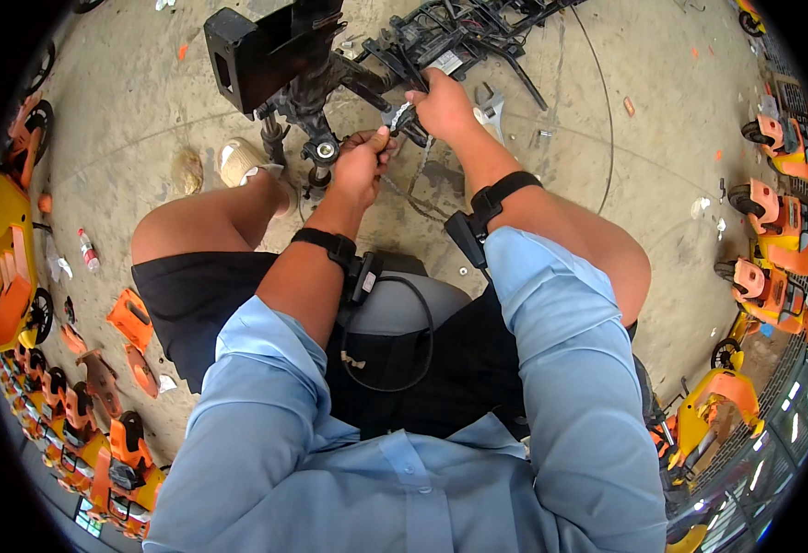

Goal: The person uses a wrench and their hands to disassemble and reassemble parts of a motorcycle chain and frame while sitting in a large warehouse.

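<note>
A black metal vehicle frame (316,97) with a boxy black housing stands on the concrete before me. At its right side is a silver toothed sprocket (400,117), with a chain (420,170) hanging slack below it. My left hand (363,164) is closed, thumb and fingers pinched at the sprocket's near left edge. My right hand (444,107) is closed at the sprocket's far right side, beside a dark bar (410,69); its fingers hide what they grip. A silver adjustable wrench (491,109) lies on the floor just right of my right wrist.
Another black tubular frame (459,46) lies beyond my hands. A thin cable (610,120) curves across the floor at right. A small bolt (545,134) and a nut (464,271) lie loose. Yellow-orange scooters (782,226) line both sides; a bottle (88,251) lies left.
</note>
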`<state>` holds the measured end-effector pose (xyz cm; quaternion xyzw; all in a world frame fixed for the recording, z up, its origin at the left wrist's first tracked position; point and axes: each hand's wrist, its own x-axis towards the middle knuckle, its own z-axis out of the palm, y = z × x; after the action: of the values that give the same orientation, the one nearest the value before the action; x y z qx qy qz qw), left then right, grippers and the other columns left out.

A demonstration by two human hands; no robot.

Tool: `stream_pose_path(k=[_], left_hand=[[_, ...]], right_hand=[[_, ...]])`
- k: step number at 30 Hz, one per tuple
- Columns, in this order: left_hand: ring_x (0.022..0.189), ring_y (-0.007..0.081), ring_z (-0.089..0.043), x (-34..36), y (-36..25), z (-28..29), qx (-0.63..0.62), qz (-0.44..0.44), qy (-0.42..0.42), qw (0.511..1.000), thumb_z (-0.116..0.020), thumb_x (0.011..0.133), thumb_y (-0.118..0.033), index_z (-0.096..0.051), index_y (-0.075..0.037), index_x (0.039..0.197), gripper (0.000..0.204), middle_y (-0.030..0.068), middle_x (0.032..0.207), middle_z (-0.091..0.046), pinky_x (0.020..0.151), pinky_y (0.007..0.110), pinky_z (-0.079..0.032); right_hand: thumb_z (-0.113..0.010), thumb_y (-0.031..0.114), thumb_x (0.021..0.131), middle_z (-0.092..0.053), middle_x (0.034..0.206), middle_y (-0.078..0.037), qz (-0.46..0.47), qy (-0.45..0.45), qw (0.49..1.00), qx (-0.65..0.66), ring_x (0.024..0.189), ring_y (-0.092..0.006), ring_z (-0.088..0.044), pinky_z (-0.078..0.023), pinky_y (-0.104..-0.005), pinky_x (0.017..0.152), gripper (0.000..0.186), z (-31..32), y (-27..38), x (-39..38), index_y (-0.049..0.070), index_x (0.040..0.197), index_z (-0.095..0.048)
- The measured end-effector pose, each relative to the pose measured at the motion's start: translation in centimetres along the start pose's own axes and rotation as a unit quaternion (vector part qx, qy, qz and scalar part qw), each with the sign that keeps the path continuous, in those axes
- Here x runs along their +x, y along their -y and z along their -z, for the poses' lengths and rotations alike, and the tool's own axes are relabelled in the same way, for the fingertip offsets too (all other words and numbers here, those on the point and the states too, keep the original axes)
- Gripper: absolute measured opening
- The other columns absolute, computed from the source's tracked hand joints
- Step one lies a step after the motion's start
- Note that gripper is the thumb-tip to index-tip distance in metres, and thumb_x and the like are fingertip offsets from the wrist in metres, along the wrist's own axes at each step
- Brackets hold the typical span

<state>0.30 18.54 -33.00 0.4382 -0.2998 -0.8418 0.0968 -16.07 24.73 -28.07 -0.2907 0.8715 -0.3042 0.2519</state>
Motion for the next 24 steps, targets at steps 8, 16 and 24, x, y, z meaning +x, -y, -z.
stream_pose_path(k=[8,16,24], left_hand=[[0.065,0.0091,-0.052,-0.9,0.5,-0.6,-0.013,-0.008,0.021,1.000,-0.068,0.098,-0.019,-0.062,-0.005,0.100,0.015,0.0049,0.089,-0.068,0.054,0.023,-0.039],[0.077,0.0108,-0.061,-2.8,-0.1,-2.4,0.043,-0.012,0.068,0.997,-0.066,0.098,-0.018,-0.055,-0.001,0.132,0.040,0.0049,0.099,-0.070,0.063,0.026,-0.045],[0.081,0.0108,-0.059,-2.9,-1.3,-2.3,-0.007,0.037,0.159,0.987,-0.061,0.100,-0.021,-0.052,-0.004,0.142,0.046,0.0009,0.095,-0.064,0.069,0.026,-0.047]], right_hand=[[-0.067,0.014,0.092,-0.071,0.097,-0.015,-0.091,0.058,0.944,0.311,0.087,-0.0235,-0.068,-0.051,-0.0361,0.077,0.026,0.2,-1.7,-0.6,-0.003,0.112,-0.064],[-0.064,0.011,0.096,-0.069,0.107,-0.009,-0.119,0.160,0.893,0.403,0.094,-0.0164,-0.064,-0.048,-0.0321,0.083,0.031,2.0,-2.6,-0.8,-0.001,0.123,-0.057],[-0.065,0.013,0.097,-0.070,0.108,-0.008,-0.132,0.164,0.887,0.412,0.090,-0.0165,-0.064,-0.049,-0.0331,0.079,0.031,3.9,-2.4,-1.0,0.004,0.125,-0.056]])
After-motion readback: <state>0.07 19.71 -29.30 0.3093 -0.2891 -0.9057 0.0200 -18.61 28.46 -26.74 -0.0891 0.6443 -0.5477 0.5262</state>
